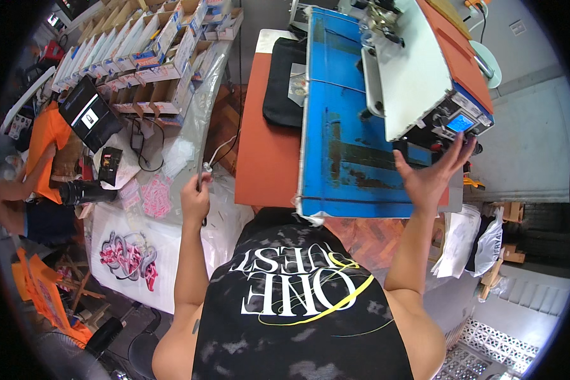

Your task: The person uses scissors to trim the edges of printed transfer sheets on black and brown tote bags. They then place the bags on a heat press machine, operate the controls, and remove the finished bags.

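Observation:
My right hand reaches up with its fingers spread, close to the control box of a heat-press-like machine. Its fingertips are just below a small lit blue screen; whether they touch the box I cannot tell. Below the box lies the machine's blue flat bed, with dark worn patches. My left hand is closed around a thin dark tool, held upright beside the left table; its kind is not clear. A black fabric item lies partly against the blue bed's left edge, on an orange-red surface.
The left table bears a laptop, a black bottle, pink-printed pieces and a printed white sheet. Boxes of flat items stand behind. At far left is another person's arm. White bags hang at right.

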Demonstrator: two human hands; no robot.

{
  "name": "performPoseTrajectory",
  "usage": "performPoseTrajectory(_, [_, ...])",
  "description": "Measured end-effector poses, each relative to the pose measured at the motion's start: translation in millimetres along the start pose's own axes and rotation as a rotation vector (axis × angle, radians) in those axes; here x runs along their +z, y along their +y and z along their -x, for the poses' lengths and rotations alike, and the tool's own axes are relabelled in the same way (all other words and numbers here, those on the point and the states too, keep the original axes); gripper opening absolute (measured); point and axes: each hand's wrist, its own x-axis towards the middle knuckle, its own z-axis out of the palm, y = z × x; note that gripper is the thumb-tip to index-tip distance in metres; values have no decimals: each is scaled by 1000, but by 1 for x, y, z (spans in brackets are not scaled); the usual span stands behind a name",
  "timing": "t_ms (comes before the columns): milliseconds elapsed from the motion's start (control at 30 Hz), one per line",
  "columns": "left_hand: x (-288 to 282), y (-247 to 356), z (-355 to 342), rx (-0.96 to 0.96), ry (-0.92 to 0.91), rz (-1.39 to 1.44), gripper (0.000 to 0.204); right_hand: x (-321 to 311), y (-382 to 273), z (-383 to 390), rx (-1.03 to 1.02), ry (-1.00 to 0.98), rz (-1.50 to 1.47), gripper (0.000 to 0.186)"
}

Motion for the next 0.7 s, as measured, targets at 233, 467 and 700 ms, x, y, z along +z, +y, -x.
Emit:
performPoseTrajectory(233, [-31, -35, 28, -149, 12, -112, 21, 39, -60, 2, -155, 5, 44, 130])
performPoseTrajectory(467, [-46, -47, 81, -34, 67, -10, 24, 48, -94, 7, -263, 70, 207, 115])
performPoseTrajectory(700, [-99, -14, 130, -316, 200, -14, 30, 65, -75, 15, -326, 303, 183, 102])
